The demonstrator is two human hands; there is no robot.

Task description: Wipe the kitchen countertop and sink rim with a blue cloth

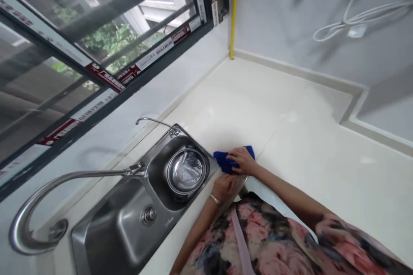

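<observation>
A blue cloth lies bunched on the white countertop, just right of the sink's corner. My right hand is on top of it, fingers curled over the folds and pressing it to the surface. Close below, by the counter's front edge, is my left hand, a bracelet on its wrist. Its fingers look curled together near the cloth; whether they grip anything is hidden. A metal colander sits in the smaller basin of the stainless steel sink.
A large curved faucet and a small thin tap rise behind the sink. The window runs along the left. A yellow pipe stands in the far corner. White cable hangs on the right wall. The countertop has a raised back edge.
</observation>
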